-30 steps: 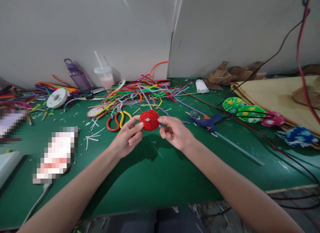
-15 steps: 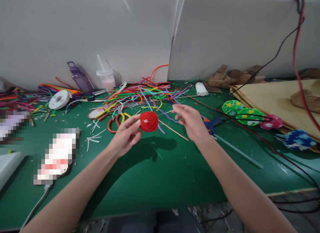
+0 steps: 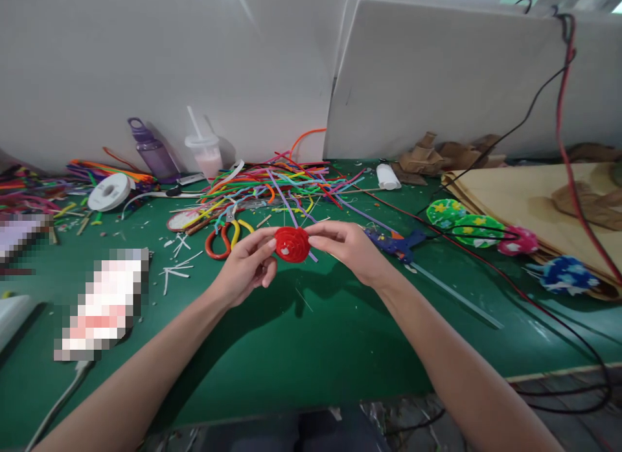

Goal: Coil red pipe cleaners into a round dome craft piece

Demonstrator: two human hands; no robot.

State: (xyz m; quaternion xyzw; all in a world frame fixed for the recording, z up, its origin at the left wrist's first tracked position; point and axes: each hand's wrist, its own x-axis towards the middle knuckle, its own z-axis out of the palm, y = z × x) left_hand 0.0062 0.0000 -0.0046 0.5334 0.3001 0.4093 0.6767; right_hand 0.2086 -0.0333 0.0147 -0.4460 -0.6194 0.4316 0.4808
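Observation:
A round red coil of pipe cleaner, with a small pale spot on its face, is held up above the green table. My left hand pinches its left edge between thumb and fingers. From the other side, my right hand grips the right edge with thumb and fingertips. Behind the left hand lie orange-and-yellow-handled scissors. A blue glue gun rests just beyond my right hand, with a clear glue stick reaching out from it.
Many colourful pipe cleaners are heaped at the back. Beside them stand a purple bottle, a drink cup and a white spool. At right are green padded pieces, brown paper and hanging cables.
My right hand has come in leftward and closed on the red coil's right edge. The coil has tilted slightly. My left hand keeps its pinch.

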